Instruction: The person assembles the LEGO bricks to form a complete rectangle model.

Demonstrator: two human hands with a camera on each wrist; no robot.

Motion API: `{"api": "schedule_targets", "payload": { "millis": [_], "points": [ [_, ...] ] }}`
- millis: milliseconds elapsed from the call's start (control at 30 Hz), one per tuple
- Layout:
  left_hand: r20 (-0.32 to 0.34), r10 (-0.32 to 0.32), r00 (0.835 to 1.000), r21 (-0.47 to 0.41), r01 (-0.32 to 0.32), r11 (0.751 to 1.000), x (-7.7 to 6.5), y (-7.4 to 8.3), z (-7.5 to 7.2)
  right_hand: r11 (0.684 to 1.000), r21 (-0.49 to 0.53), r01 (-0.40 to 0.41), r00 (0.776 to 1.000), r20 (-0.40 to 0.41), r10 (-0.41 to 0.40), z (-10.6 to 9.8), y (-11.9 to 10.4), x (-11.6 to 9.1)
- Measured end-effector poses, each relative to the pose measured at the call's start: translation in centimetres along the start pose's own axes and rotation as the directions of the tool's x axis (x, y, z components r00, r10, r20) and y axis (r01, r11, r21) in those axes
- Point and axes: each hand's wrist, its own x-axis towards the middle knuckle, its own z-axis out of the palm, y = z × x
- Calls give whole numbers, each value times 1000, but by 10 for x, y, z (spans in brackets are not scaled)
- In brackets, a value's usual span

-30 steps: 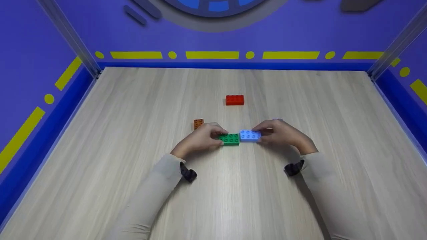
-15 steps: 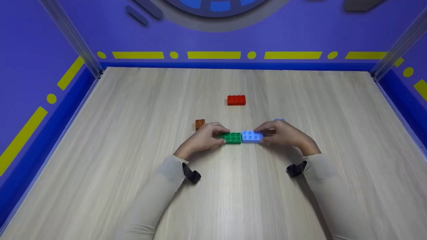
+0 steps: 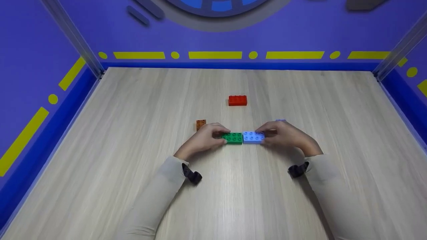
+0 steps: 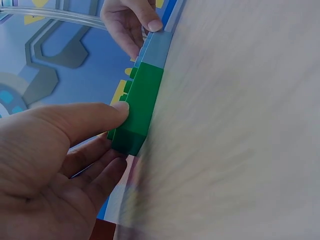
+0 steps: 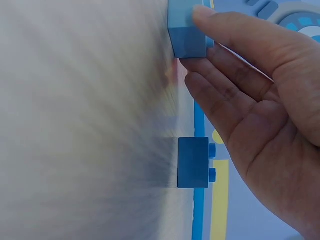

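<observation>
My left hand (image 3: 205,140) pinches the left end of a green toy building brick (image 3: 233,138), thumb on the near side and fingers at the far side. My right hand (image 3: 285,136) pinches the right end of a light blue brick (image 3: 253,137) in the same way. Both bricks lie on the table, studs up, end to end in one row. The left wrist view shows the green brick (image 4: 140,102) meeting the blue brick (image 4: 157,47) at its far end. In the right wrist view, the thumb rests on the blue brick's side (image 5: 186,25).
An orange brick (image 3: 200,124) sits just behind my left hand, partly covered by it. A second blue brick (image 5: 193,162) stands behind my right hand, mostly hidden in the head view. Farther back lies a red brick (image 3: 237,100). Blue panels (image 3: 213,40) enclose the wooden table (image 3: 213,206).
The green brick has shifted slightly away from me and the blue one slightly towards me, so their long sides now line up. Both hands keep their pinch. The head view has drifted a little.
</observation>
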Motion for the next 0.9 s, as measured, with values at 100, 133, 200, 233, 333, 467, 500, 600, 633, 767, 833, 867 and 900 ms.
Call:
{"api": "schedule_targets", "payload": {
  "millis": [100, 133, 200, 233, 333, 467, 500, 600, 633, 767, 833, 867, 900],
  "points": [
    [-4, -6, 1000, -5, 6, 1000, 0, -1, 0, 1000, -2, 3, 1000, -1, -3, 0, -1, -1],
    [-8, -6, 1000, -7, 6, 1000, -1, -1, 1, 1000, -2, 6, 1000, -3, -6, -1, -1, -1],
    [-13, -9, 1000, -11, 9, 1000, -1, -1, 1, 1000, -2, 9, 1000, -5, -9, -1, -2, -1],
    [-15, -10, 1000, -14, 10, 1000, -1, -1, 1, 1000, -2, 9, 1000, -6, -9, -1, -2, -1],
    [-19, -9, 1000, -25, 8, 1000, -1, -2, 1, 1000, -10, 11, 1000, -7, -11, -1, -2, -1],
    [-20, -5, 1000, -37, 4, 999, -1, -2, 2, 1000, -20, 3, 1000, -4, -3, 0, -2, 0],
    [-19, -6, 1000, -42, 5, 999, -1, -3, 2, 1000, -21, 2, 1000, -4, -2, 0, -2, 0],
    [-20, -10, 1000, -58, 9, 998, -1, -4, 3, 1000, -19, -8, 1000, -5, 8, 1, -2, 0],
    [-20, -12, 1000, -64, 11, 998, -1, -4, 3, 1000, -16, -7, 1000, -5, 7, 1, -2, 0],
    [-18, -25, 1000, -89, 23, 996, -2, -6, 3, 1000, -13, -6, 1000, -4, 6, 2, -3, -1],
    [-18, -34, 999, -99, 32, 995, -2, -6, 4, 1000, -15, -7, 1000, -5, 7, 2, -3, -1],
    [-17, -38, 999, -101, 36, 994, -2, -6, 4, 1000, -16, -5, 1000, -7, 5, 2, -3, -1],
    [-16, -40, 999, -101, 38, 994, -1, -6, 4, 1000, -17, 0, 1000, -9, 0, 2, -3, -1]
  ]
}}
